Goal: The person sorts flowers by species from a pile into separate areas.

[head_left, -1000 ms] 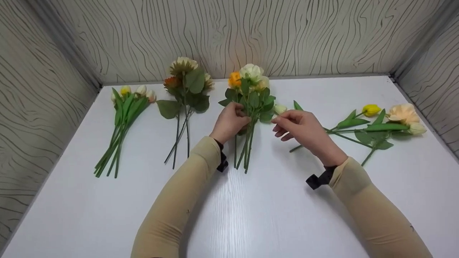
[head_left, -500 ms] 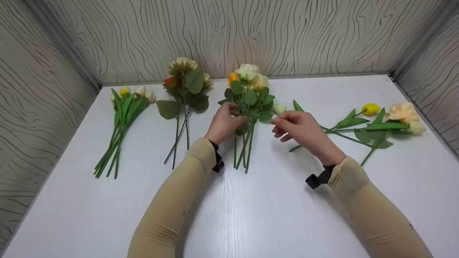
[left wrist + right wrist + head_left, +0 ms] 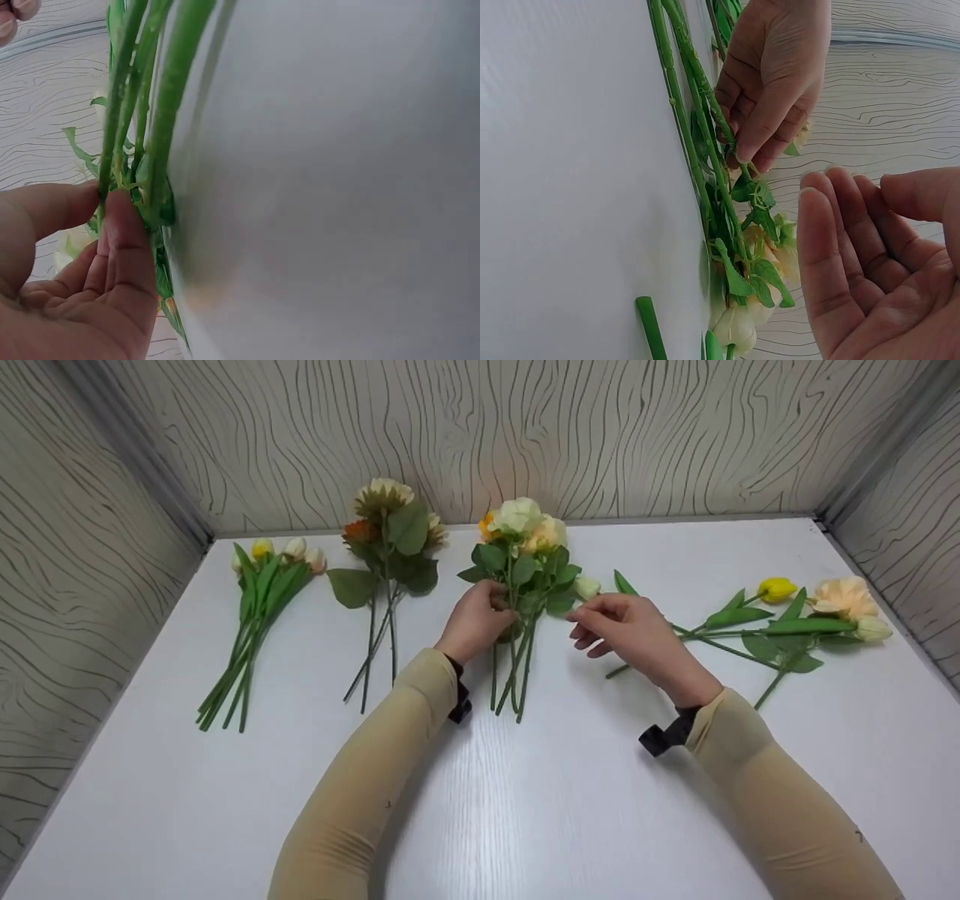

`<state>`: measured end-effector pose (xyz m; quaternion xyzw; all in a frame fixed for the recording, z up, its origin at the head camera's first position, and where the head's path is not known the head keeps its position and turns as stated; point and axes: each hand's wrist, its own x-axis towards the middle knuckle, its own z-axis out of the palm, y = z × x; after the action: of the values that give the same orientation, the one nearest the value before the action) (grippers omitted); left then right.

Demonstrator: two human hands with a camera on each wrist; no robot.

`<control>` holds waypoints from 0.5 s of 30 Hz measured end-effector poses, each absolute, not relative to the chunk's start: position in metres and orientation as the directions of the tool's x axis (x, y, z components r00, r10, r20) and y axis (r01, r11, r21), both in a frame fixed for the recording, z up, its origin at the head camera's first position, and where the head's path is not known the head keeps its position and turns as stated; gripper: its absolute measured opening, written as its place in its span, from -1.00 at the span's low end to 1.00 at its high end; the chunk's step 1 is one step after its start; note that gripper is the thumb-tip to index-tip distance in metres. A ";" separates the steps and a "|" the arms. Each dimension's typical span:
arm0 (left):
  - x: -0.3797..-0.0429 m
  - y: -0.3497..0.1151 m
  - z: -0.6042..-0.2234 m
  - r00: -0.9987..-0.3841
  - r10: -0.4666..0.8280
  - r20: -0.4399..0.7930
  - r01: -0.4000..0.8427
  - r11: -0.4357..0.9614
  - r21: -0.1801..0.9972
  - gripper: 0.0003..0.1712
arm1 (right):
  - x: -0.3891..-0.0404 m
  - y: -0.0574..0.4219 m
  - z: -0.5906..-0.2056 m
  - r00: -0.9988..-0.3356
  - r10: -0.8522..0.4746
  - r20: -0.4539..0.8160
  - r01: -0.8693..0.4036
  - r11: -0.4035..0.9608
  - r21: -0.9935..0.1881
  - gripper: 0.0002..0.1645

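Note:
My left hand [image 3: 476,619] pinches a green flower stem [image 3: 116,97] between thumb and index finger, just below the leaves. That stem belongs to a bunch lying in the middle of the table, with a large white bloom [image 3: 517,516], a pale peach bloom [image 3: 549,534] and a mostly covered orange one [image 3: 486,526]. Other stems [image 3: 676,112] of the bunch lie beside the pinched one. To the right of the bunch, my right hand [image 3: 634,634] hovers with loosely bent fingers and holds nothing. A white tulip head [image 3: 586,587] shows just beyond its fingertips.
A tulip bunch [image 3: 259,607] lies at the far left. Next to it are long-stemmed flowers [image 3: 384,499] with broad dark leaves. On the right, a yellow tulip [image 3: 776,590] and a peach bloom [image 3: 847,598] lie with crossed stems. A wood-patterned wall [image 3: 510,435] bounds the back.
The white and peach blooms and the pinched stem have shifted slightly, covering more of the orange bloom. My left hand moved a little left, then slightly back. The right hand has barely moved.

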<state>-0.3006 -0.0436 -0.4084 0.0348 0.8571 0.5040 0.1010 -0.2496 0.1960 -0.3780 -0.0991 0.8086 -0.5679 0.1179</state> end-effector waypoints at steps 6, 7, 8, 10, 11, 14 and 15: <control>-0.301 -0.047 -0.409 -0.983 0.135 -0.124 -0.042 0.491 0.870 -0.50 | -0.251 0.196 -0.380 -0.954 -0.290 -0.080 -0.022 0.331 -0.943 -0.58; -0.300 -0.047 -0.409 -0.983 0.136 -0.124 -0.041 0.494 0.869 -0.51 | -0.251 0.197 -0.380 -0.954 -0.290 -0.079 -0.022 0.331 -0.943 -0.58; -0.301 -0.047 -0.409 -0.982 0.139 -0.126 -0.040 0.501 0.864 -0.51 | -0.251 0.197 -0.381 -0.954 -0.289 -0.079 -0.022 0.331 -0.943 -0.59; -0.300 -0.046 -0.409 -0.979 0.155 -0.129 -0.030 0.522 0.853 -0.52 | -0.252 0.197 -0.381 -0.954 -0.289 -0.079 -0.022 0.331 -0.943 -0.59; -0.300 -0.046 -0.410 -0.978 0.165 -0.130 -0.023 0.534 0.845 -0.52 | -0.252 0.197 -0.382 -0.954 -0.290 -0.079 -0.022 0.329 -0.944 -0.59; -0.301 -0.044 -0.411 -0.973 0.190 -0.132 -0.003 0.559 0.829 -0.52 | -0.252 0.197 -0.382 -0.954 -0.291 -0.078 -0.022 0.324 -0.946 -0.60; -0.301 -0.044 -0.411 -0.972 0.194 -0.132 0.000 0.562 0.827 -0.52 | -0.252 0.197 -0.382 -0.954 -0.290 -0.077 -0.022 0.323 -0.946 -0.60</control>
<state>-0.3007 -0.0440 -0.4106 0.0554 0.8776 0.4646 0.1043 -0.2517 0.1972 -0.3825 -0.0970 0.8048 -0.5737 0.1168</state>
